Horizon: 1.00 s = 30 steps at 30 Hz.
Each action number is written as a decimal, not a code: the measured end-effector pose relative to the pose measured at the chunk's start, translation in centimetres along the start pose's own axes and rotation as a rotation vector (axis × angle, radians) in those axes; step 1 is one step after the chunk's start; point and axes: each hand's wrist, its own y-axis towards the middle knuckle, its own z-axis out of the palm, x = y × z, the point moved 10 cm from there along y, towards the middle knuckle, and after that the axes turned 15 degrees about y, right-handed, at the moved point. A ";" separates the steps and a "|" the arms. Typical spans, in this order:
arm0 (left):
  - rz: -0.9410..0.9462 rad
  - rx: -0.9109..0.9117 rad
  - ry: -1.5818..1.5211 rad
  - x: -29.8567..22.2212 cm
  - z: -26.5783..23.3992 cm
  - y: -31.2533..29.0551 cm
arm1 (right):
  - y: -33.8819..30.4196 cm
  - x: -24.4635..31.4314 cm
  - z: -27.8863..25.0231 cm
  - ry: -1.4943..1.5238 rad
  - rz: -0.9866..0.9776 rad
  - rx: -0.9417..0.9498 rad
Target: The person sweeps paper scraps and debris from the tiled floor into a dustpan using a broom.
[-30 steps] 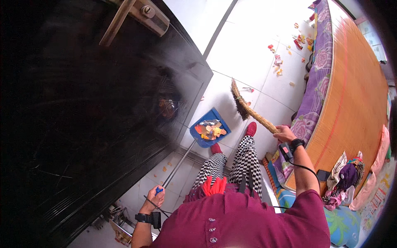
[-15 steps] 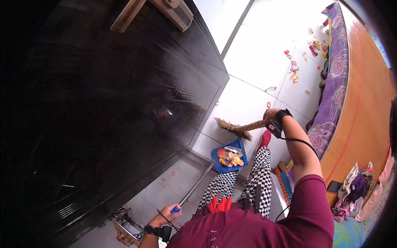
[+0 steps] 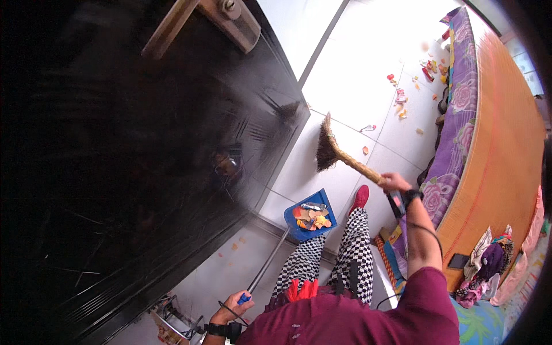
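Note:
My right hand point(image 3: 395, 182) is wrapped round the braided handle of a straw broom point(image 3: 356, 165). Its bristle head reaches out to the left over the white tiles, beyond the dustpan. With my left hand point(image 3: 237, 303) I grip the blue end of the metal handle of a blue dustpan point(image 3: 292, 214). Paper scraps point(image 3: 313, 219) and a clear plastic piece point(image 3: 314, 206) lie in the pan, whose open edge faces away from me. The pan sits near my left leg, in front of a floor ledge.
Paper litter point(image 3: 401, 98) is scattered over the far tiles beside a bed point(image 3: 500, 144) with a purple flowered side. A dark glossy door point(image 3: 172, 144) fills the left. More scraps point(image 3: 234, 247) lie behind the ledge. A phone point(image 3: 458, 261) and clothes point(image 3: 489, 259) rest on the bed.
The broom has swung away from the dustpan, its head now farther forward and turned. My right hand moved slightly right and nearer to me; the dustpan shifted slightly left.

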 end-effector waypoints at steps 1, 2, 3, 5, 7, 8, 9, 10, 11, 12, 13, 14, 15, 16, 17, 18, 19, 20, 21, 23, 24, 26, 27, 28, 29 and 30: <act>0.016 -0.026 0.030 0.6 0.0 0.1 | -2.2 0.2 0.8 0.113 0.057 -0.006; 0.041 -0.034 0.029 0.0 -0.1 0.1 | -4.0 -0.1 0.6 0.151 0.053 -0.026; 0.065 -0.043 0.029 -0.7 -0.1 0.3 | -5.5 -0.6 0.4 0.190 0.126 -0.034; 0.082 -0.070 0.044 -1.9 -0.2 -0.4 | -7.6 1.1 1.1 0.092 0.156 -0.001; 0.116 -0.080 0.093 -4.4 -0.4 -0.6 | -7.2 0.8 0.2 -0.030 0.118 0.054; 0.096 -0.067 0.094 -4.9 -0.3 -0.5 | -5.8 0.5 -0.4 -0.114 0.070 0.087; 0.069 -0.059 0.092 -5.3 0.0 -0.5 | -4.5 0.5 -1.1 -0.198 0.020 0.126; 0.047 -0.048 0.092 -5.9 0.3 -0.3 | -4.1 3.0 -2.4 -0.409 -0.039 0.101; 0.066 -0.058 0.107 -7.2 0.5 -0.1 | -1.9 2.5 -4.8 -0.451 -0.065 0.010; 0.075 -0.069 0.118 -8.3 1.0 -0.1 | -0.8 3.2 -6.7 -0.523 -0.086 -0.043; 0.069 -0.091 0.113 -8.8 1.5 -0.5 | -1.4 6.1 -7.4 -0.523 0.028 -0.102; 0.033 -0.096 0.067 -9.3 1.8 -0.8 | -2.1 8.4 -8.4 -0.478 0.032 -0.164; 0.012 -0.090 0.020 -10.1 2.3 -0.6 | -3.1 9.7 -10.4 -0.442 0.039 -0.242; -0.008 -0.084 -0.026 -11.0 2.9 -0.4 | -3.7 10.0 -11.9 -0.424 -0.021 -0.291; 0.011 -0.086 -0.065 -11.6 3.1 0.0 | -4.2 9.7 -13.2 -0.406 -0.082 -0.340; 0.028 -0.088 -0.105 -11.7 3.1 0.3 | -4.9 9.3 -14.2 -0.388 -0.143 -0.386; 0.052 -0.092 -0.151 -12.4 3.5 0.8 | -5.6 8.5 -14.9 -0.409 -0.186 -0.391; 0.007 -0.066 -0.206 -14.1 4.1 0.6 | -7.2 7.6 -15.6 -0.402 -0.225 -0.442; 0.020 -0.079 -0.261 -15.5 4.5 0.5 | -8.9 7.0 -16.0 -0.393 -0.252 -0.464; 0.044 -0.097 -0.361 -18.0 5.1 0.6 | -12.3 4.8 -16.8 -0.285 -0.261 -0.469; 0.073 -0.070 -0.397 -19.3 5.6 0.8 | -13.7 3.7 -16.9 -0.291 -0.211 -0.464; 0.077 -0.079 -0.434 -21.1 6.2 1.5 | -15.9 1.2 -17.3 -0.250 -0.150 -0.426; 0.077 -0.080 -0.447 -22.3 6.6 1.8 | -16.6 -0.2 -17.8 -0.225 -0.103 -0.406; 0.093 -0.098 -0.419 -24.2 6.8 1.9 | -16.8 -1.0 -18.4 -0.275 -0.066 -0.358; 0.128 -0.098 -0.418 -25.5 7.1 2.4 | -16.9 -1.7 -19.2 -0.325 -0.029 -0.308; 0.159 -0.106 -0.413 -26.4 6.9 2.9 | -16.6 -2.3 -19.7 -0.366 0.004 -0.252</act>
